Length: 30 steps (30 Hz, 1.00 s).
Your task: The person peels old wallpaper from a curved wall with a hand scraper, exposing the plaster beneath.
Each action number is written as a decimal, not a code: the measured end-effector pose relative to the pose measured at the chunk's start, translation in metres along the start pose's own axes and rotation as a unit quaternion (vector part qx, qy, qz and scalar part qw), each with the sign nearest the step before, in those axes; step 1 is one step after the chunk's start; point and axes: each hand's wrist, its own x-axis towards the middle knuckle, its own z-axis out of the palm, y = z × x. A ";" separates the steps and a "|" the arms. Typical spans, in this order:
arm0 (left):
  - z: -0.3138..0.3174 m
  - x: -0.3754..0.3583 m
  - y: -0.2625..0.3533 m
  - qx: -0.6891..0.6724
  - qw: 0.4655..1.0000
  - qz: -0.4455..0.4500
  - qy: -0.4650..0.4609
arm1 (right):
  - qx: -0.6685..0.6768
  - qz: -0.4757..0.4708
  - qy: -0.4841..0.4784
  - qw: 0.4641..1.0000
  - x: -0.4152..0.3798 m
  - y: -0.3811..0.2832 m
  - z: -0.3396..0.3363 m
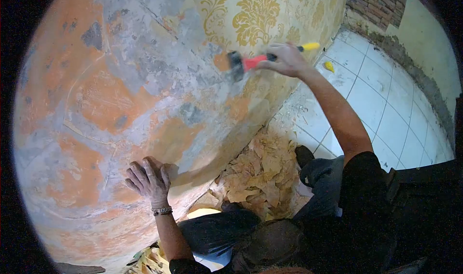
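My right hand (285, 59) is closed around the handle of a scraper (254, 61) with a red neck and a yellow end. The scraper's wide dark head is smeared by motion and lies at the wall, beside the edge of the patterned wallpaper (255, 14). Lower left, my left hand (150, 180) rests on the wall (106, 105) with its fingers spread, holding nothing. That part of the wall is bare, with orange and grey patches. A bracelet circles my left wrist.
Peeled scraps of paper (263, 170) lie heaped along the foot of the wall, close to my legs. White floor tiles (381, 88) stretch to the right, with a small yellow object (329, 66) on them. A brick-patterned wall section (376, 4) stands at the back right.
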 end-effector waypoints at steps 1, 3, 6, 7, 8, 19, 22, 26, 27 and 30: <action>0.001 -0.002 0.001 -0.002 1.000 -0.005 0.002 | -0.003 -0.001 -0.002 1.000 -0.001 0.011 0.001; 0.002 -0.003 0.005 -0.005 1.000 -0.010 0.001 | 0.029 0.169 -0.158 0.973 -0.006 0.027 0.009; 0.003 0.003 0.007 0.008 1.000 -0.010 0.021 | 0.285 0.115 0.038 0.951 -0.019 -0.021 0.077; 0.002 0.003 0.006 0.006 1.000 -0.007 0.018 | 0.364 0.141 0.054 0.919 -0.024 -0.047 0.106; 0.002 0.002 0.006 0.005 1.000 -0.005 0.016 | 0.440 0.165 0.075 0.879 -0.029 -0.072 0.135; -0.086 0.032 0.056 -0.523 0.822 -0.049 -0.219 | 0.848 0.276 0.104 0.441 -0.026 -0.239 0.080; -0.120 0.017 0.082 -0.687 0.569 -0.242 -0.382 | 0.881 0.283 0.106 0.365 -0.040 -0.242 0.082; -0.147 0.006 0.113 -0.602 0.640 -0.294 -0.376 | 0.827 0.284 0.135 0.466 -0.047 -0.235 0.099; -0.145 0.006 0.116 -0.598 0.643 -0.295 -0.377 | 0.830 0.283 0.133 0.463 -0.045 -0.236 0.099; -0.139 0.011 0.125 -0.482 0.832 -0.145 -0.232 | 0.805 0.315 0.164 0.475 -0.039 -0.235 0.102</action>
